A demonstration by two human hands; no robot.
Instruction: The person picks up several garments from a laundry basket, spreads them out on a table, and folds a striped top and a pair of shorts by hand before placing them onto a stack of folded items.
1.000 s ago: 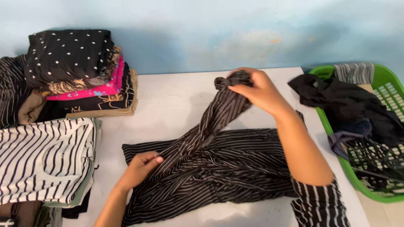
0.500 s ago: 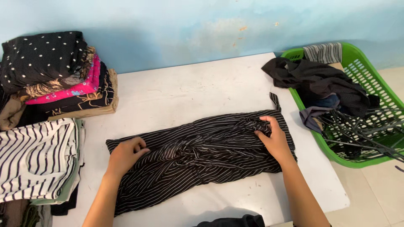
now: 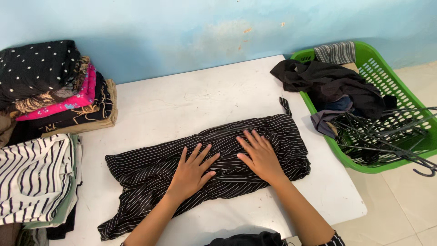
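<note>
Black pinstriped garment (image 3: 150, 171) lies lengthwise left-to-right, both hands, left (image 3: 193, 171) and right (image 3: 260, 155), pressed flat, grip open.

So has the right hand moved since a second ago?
Yes. The right hand dropped from near the table's far edge to lie flat on the striped garment.

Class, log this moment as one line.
left hand: flat on striped garment | right hand: flat on it | garment: on white table
</note>
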